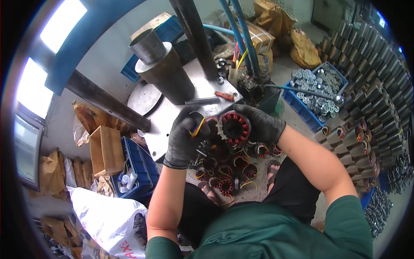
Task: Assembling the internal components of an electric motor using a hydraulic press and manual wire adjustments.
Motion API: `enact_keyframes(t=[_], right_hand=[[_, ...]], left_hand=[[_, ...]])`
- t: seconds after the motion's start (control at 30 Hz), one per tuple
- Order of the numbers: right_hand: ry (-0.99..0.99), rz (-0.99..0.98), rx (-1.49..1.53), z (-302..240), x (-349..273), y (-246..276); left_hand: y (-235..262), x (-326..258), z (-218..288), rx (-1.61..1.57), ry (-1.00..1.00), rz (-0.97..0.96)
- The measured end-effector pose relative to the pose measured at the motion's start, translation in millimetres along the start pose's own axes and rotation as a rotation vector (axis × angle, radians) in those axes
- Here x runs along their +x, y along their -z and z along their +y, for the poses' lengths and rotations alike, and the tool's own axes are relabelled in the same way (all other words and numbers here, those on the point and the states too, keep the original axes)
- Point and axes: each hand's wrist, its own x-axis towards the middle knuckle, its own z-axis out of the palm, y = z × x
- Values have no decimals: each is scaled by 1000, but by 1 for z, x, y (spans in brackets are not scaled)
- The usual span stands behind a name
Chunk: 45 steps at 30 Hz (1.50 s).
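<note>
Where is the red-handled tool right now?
In the head view, the red-handled tool lies on the metal plate near its right edge, just right of the grey bar and beyond the red-wound ring in the right hand.

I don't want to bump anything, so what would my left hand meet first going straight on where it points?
Probably the grey metal bar lying on the metal plate, ahead of your left hand. Depth is unclear in this one view, so it might pass above.
</note>
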Motion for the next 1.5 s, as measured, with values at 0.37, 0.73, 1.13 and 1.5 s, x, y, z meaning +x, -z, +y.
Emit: enact_keyframes(t=[0.37,0.73,1.13,1.5], right_hand=[[303,-164,418,-18,-2,-35],[201,-406,446,-3,18,-18],[268,-58,310,9,17,-40],[388,-132,405,6,13,-32]], left_hand=[[-20,-10,-43,228,-355,-29],[-23,-3,-35,986,-680,-2],[-30,2,-33,433,-72,123],[-26,-8,-39,915,-534,98]])
